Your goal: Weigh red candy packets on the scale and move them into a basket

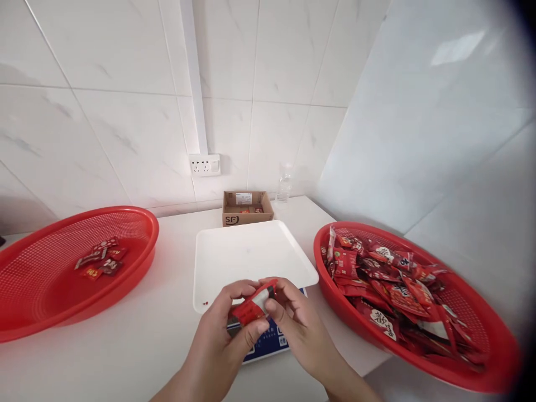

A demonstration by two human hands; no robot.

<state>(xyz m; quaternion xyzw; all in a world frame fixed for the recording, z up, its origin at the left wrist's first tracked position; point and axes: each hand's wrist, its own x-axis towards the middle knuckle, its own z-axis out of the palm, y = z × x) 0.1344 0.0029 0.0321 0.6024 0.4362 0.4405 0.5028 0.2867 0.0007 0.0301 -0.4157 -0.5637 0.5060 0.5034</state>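
Note:
Both my hands pinch one small red packet (253, 306) just above the front edge of a white tray (251, 254). My left hand (228, 329) grips its lower left end with thumb and fingers. My right hand (295, 324) holds the upper right end between thumb and forefinger. The tray rests on a scale whose blue front panel (268, 341) shows under my hands. A red basket (494, 329) at the right is piled with several similar red packets (389, 285). Another red basket (46, 290) at the left holds a few packets (100, 258).
A small open cardboard box (247, 207) stands behind the tray against the tiled wall. A clear plastic bottle (284, 184) stands beside it in the corner. A wall socket (205, 165) sits above the box. The white tabletop (146, 329) ends at the right near the full basket.

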